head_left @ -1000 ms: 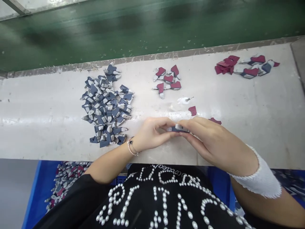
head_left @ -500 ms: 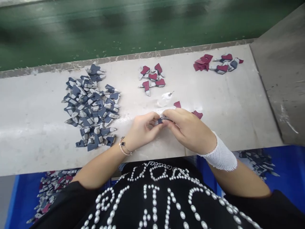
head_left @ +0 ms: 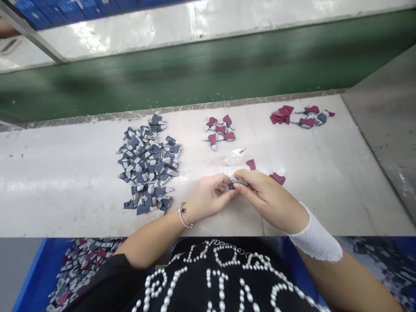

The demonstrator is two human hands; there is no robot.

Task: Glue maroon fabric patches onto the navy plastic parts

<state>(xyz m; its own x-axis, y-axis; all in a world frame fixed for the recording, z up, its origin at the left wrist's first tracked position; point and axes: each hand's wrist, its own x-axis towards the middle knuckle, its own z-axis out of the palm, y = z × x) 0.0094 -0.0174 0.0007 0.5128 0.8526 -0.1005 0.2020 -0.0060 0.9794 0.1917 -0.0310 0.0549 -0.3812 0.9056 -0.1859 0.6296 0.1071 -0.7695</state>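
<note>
Together, left hand (head_left: pixel 209 197) and right hand (head_left: pixel 269 197) pinch one part (head_left: pixel 237 182), grip nearly closed, just nearer than bottle (head_left: pixel 233 157).

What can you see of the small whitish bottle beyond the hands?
The whitish bottle looks like translucent plastic and ends in a thin dark tip. It lies on the pale table, tip pointing right and slightly away. The left hand and right hand do not visibly touch it. Its contents are unclear.
</note>
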